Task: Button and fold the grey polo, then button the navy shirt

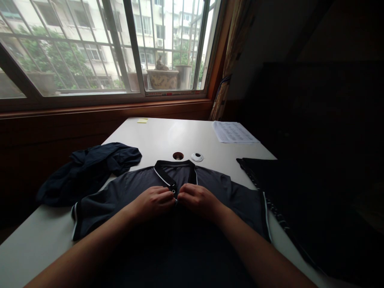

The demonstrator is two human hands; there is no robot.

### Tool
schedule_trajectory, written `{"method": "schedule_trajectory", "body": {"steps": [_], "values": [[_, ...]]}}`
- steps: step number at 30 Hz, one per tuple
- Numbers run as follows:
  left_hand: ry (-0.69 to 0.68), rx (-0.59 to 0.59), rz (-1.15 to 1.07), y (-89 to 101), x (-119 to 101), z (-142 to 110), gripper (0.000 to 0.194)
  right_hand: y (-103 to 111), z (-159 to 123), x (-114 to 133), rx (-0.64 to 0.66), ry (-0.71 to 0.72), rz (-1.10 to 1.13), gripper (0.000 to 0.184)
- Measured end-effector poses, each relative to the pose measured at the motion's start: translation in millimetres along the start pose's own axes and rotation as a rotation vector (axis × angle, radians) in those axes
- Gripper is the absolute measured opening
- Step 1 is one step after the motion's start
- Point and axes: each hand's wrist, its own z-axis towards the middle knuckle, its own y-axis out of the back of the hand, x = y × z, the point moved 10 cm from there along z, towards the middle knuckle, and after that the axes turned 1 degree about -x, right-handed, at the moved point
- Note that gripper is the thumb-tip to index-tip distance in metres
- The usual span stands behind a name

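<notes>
A dark polo shirt [135, 182] lies face up on a white table [192, 132], its sleeves spread to both sides. Its black collar [164, 174] has a thin white line and points toward the window. At the front placket, just below the collar, my left hand [157, 199] is closed with its fingers pinching the cloth. My right hand [196, 199] pinches the other side of the placket, fingertips almost meeting those of the left. A small light button [173, 191] shows by the left fingertips. What lies right between the fingertips is mostly hidden.
A crumpled dark garment [99, 164] lies at the table's left edge. Dark cloth [300, 200] covers the right side. Behind the collar are a cable hole [178, 156] and its white cover [197, 157]. Printed sheets [234, 132] and a yellow note [142, 120] lie farther back.
</notes>
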Motion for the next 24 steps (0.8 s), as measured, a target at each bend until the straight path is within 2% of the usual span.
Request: {"method": "schedule_trajectory", "body": {"steps": [7,17,24], "values": [[0.029,-0.026,-0.011,-0.2,2.6,-1.1,0.017,3.3,-3.2,-8.9,-0.064,-0.086,0.035,0.008],[0.051,-0.039,-0.005,2.9,3.4,0.5,0.017,1.2,-2.6,-2.9,-0.035,-0.036,-0.023,0.016],[0.043,-0.032,0.000,1.9,2.3,0.5,0.017,-2.9,-6.7,-11.1,-0.058,-0.095,0.045,0.015]]}}
